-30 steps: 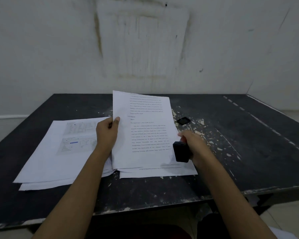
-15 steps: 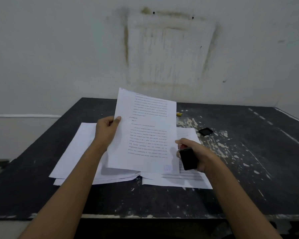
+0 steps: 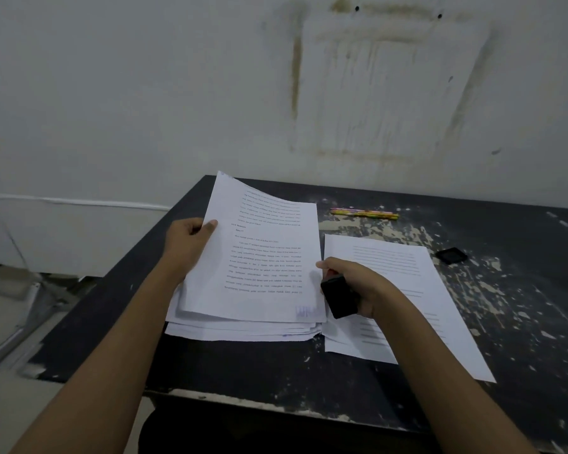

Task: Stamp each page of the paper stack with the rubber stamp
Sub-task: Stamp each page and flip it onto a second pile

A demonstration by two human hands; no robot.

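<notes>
My left hand point(image 3: 189, 245) pinches the left edge of a printed page point(image 3: 269, 257), which is held tilted over the left pile of sheets point(image 3: 243, 332). A purple stamp mark point(image 3: 305, 312) shows at that page's lower right corner. My right hand point(image 3: 358, 286) grips a black rubber stamp point(image 3: 340, 298) just right of the held page, above the left edge of the right paper stack point(image 3: 407, 290). The top sheet of the right stack shows lines of text.
The papers lie on a worn black table point(image 3: 489, 322) with chipped paint, against a stained white wall. A small black stamp cap point(image 3: 451, 255) sits right of the right stack. Coloured pencils point(image 3: 364, 213) lie near the wall. The table's left edge is close to the left pile.
The held page has moved left and down over the left pile. The right stack is now uncovered. The camera view has swung left.
</notes>
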